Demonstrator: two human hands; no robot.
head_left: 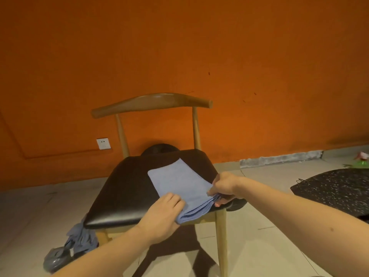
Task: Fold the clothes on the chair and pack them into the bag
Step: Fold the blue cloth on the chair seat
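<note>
Folded blue cloth [179, 182] on black chair seat [123, 188], centre frame, near corner overhanging the seat's edge. Left hand [165, 214] grips near-left edge, fingers curled together on top. Right hand [223, 188] pinches stacked layers, thumb above. Folding looks done; lift in hand. Next: keep layers clamped, carry to bag. Bag not identifiable; maybe grey bundle [79, 240], lower left.

an orange wall [179, 47] with a white socket [103, 143] low down, a pale tiled floor [259, 226], and a dark speckled tabletop [339, 188] at the right.
</note>
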